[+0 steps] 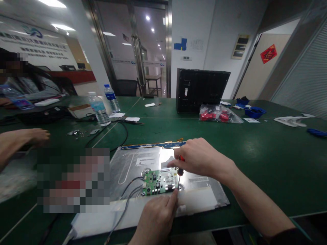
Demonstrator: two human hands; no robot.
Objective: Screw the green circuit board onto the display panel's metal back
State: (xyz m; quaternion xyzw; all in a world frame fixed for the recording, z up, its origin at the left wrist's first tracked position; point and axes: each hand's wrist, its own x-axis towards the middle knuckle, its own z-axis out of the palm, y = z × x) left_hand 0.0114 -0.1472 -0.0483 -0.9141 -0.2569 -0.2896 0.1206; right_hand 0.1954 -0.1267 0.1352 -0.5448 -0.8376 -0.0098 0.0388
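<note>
Right hand (pixel 195 154) grips screwdriver (pixel 180 172), tip down at corner of green circuit board (pixel 161 180). Left hand (pixel 158 214) near tip; cannot tell its grip.

Screwdriver handle (pixel 181 171) — partly hidden, co-worker's hand (pixel 38 136) — blurred, sleeve (pixel 288 237) cropped

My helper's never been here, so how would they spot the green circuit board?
On the green table lies a wide silvery panel. The circuit board sits near its middle, by the screwdriver in the right hand. It is green and studded with parts, unlike the long blue strip at the panel's far edge.
</note>
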